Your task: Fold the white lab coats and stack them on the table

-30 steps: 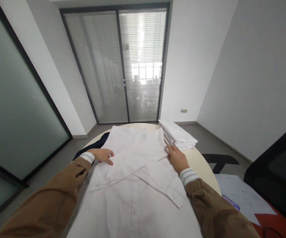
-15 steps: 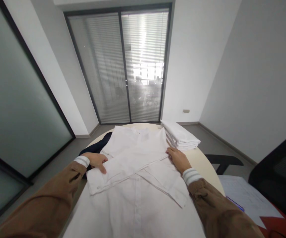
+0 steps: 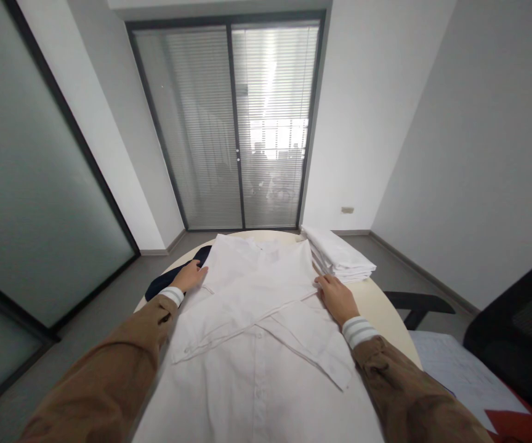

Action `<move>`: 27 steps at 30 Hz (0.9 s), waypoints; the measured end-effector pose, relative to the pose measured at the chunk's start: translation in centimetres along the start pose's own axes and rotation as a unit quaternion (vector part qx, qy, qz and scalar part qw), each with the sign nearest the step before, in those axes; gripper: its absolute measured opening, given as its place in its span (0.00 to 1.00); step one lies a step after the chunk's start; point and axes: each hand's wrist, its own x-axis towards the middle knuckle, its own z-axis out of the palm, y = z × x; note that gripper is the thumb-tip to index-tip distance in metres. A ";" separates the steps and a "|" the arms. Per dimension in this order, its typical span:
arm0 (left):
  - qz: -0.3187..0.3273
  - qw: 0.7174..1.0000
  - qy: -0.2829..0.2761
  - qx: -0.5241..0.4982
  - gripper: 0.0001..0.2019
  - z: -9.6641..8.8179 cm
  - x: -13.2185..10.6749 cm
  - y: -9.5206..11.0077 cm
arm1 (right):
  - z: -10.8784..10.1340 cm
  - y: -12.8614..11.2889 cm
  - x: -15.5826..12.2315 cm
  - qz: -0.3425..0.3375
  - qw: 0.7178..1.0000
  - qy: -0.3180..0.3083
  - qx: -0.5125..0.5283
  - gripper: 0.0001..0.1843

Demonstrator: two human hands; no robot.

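A white button shirt lies spread out with its sleeves folded across each other over the button side. At its upper left edge is my left hand, thumb and fingers apart, holding nothing that I can see. My right hand is at the opposite edge, its curled fingertips pinching the fabric where the sleeve folds over. One cuffed sleeve points to the lower left, and the other sleeve slants to the lower right.
The shirt rests on a round pale table. Folded white clothes are stacked at the back right, and a dark navy cloth lies at the left. Right of the table are a black chair and papers.
My left hand has let go of the sleeve cuff and moved up to the shirt's upper left edge. The right hand stays at the right edge.
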 end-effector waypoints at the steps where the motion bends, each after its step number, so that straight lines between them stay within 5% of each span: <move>1: -0.006 1.000 -0.001 -0.001 0.21 0.2 0.3 0.0 | -0.1 -0.1 0.0 0.000 1.000 -0.002 -0.005 0.14; 11: -0.075 0.997 0.030 0.010 0.10 1.5 1.3 -0.9 | -0.4 -0.1 0.2 0.028 0.999 -0.007 -0.020 0.09; 19: -0.059 0.998 0.025 0.024 0.09 0.7 0.6 -0.4 | -2.8 -1.6 0.9 0.029 0.991 -0.105 -0.076 0.10; 24: 0.035 0.989 0.126 0.075 0.12 0.4 -1.7 3.1 | -3.7 -2.9 1.6 0.031 0.985 -0.144 -0.093 0.13; 27: 0.094 0.993 0.018 0.064 0.12 1.0 -3.3 6.6 | -3.4 -3.3 2.4 0.036 0.987 -0.140 -0.069 0.15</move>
